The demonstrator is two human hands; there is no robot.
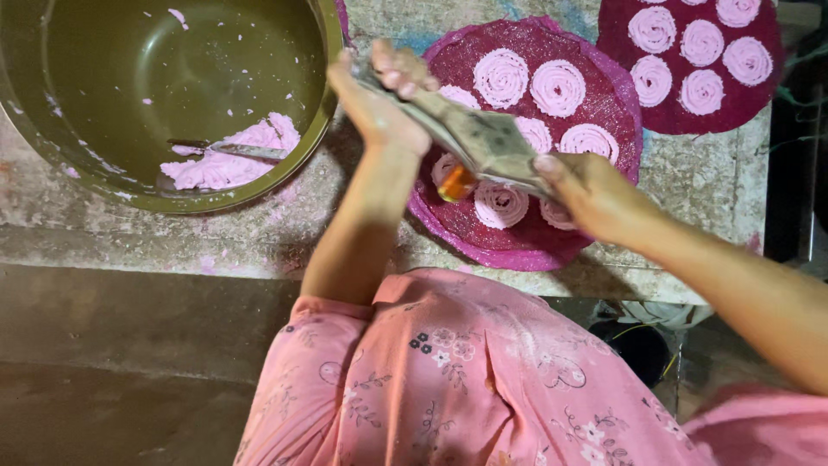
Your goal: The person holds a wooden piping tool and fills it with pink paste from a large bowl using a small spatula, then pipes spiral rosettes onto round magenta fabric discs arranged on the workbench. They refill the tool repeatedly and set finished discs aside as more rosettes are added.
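Rough stone desk (259,233), dusted pale pink, carries all items; a darker floor lies below its near edge.

Head view, only view supplied. Left hand (379,99) and right hand (586,194) grip opposite ends of a worn metal dough press (479,138), both hands closed tight around its handles. The press hangs tilted over the near woven mat (526,250), a round magenta disc. An orange nozzle (455,183) points down at the mat, just above it. Pink dough spirals (502,78) lie on the mat, at least 7 visible, some partly hidden by the press and hands.

Judgement on method: even pressure from both hands and a slow circling of the nozzle close to the mat should give tidy coils; each coil is best placed in a bare gap, apart from its neighbours. Tilting the press too far risks a smeared or broken strand.

Upper left: large olive metal bowl (164,95), holding leftover pink dough (228,160) and a spoon (233,151) resting in it. Upper right: second mat (612,86), dark red, cut by the frame edge, with 6 or more spirals.

Packages, labels, signs: none visible anywhere. Person wears a pink floral garment (466,371).
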